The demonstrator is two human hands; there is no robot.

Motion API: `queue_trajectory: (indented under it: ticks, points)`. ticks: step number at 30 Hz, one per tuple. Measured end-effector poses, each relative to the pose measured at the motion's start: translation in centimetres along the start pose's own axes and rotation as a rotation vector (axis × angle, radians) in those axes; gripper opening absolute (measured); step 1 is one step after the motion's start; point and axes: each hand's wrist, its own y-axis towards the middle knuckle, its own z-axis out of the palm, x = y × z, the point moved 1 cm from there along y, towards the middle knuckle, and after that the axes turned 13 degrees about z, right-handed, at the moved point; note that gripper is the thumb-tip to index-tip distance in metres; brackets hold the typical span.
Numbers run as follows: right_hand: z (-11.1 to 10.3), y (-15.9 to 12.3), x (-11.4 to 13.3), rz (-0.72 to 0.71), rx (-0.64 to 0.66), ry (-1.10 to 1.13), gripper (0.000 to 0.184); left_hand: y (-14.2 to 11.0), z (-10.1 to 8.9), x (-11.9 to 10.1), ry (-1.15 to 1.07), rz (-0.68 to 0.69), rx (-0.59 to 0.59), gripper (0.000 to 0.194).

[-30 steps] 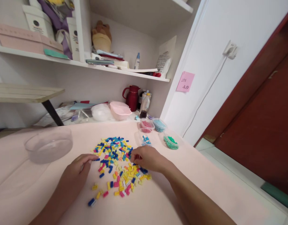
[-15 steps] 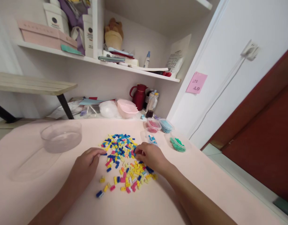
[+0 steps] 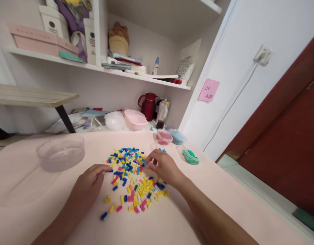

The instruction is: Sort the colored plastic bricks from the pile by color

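Small toy building bricks (image 3: 128, 161) in blue, yellow, pink and white lie in a loose heap, with a second, mostly yellow cluster (image 3: 146, 187) closer to me. My left hand (image 3: 92, 182) rests at the heap's left edge. Its index finger is stretched out, the tip touching a dark blue brick (image 3: 110, 170), and the thumb sits apart below. On the right side of the heap my right hand (image 3: 163, 166) has thumb and index finger bent together around what looks like a blue brick (image 3: 144, 164). The other fingers partly hide a small tub of blue and white pieces (image 3: 162, 149).
Clear tubs hold pink pieces (image 3: 164, 136), light blue pieces (image 3: 178, 136) and green pieces (image 3: 190, 157) at the back right. A round clear dish (image 3: 61, 160) stands at left beside a transparent lid (image 3: 29, 185). Behind are a pink bowl (image 3: 135, 119) and a red jug (image 3: 148, 107).
The view has shifted slightly, so the scene sits a little further left. My right hand has lifted a little, away from the yellow cluster. The left hand stays at the heap's edge.
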Motion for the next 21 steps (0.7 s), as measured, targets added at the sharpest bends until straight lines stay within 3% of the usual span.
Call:
queue_trajectory:
  ticks: [7, 12, 15, 21]
  points:
    - [-4.1, 1.0, -2.8, 0.094, -0.376, 0.07, 0.015, 0.0, 0.1, 0.4, 0.014, 0.0, 0.02, 0.034]
    - [-4.2, 1.0, -3.5, 0.143, -0.475, 0.04, 0.027, -0.1, 0.2, 0.5, 0.011, 0.0, 0.013, 0.034]
    - [-3.7, 0.7, -2.5, 0.091, -0.386, 0.075, 0.024, 0.0, 0.1, 0.3, 0.01, -0.004, 0.011, 0.034]
    - [-3.2, -0.4, -0.8, 0.059, 0.158, -0.052, 0.014, -0.1, 0.2, 0.6, 0.01, -0.014, 0.02, 0.033]
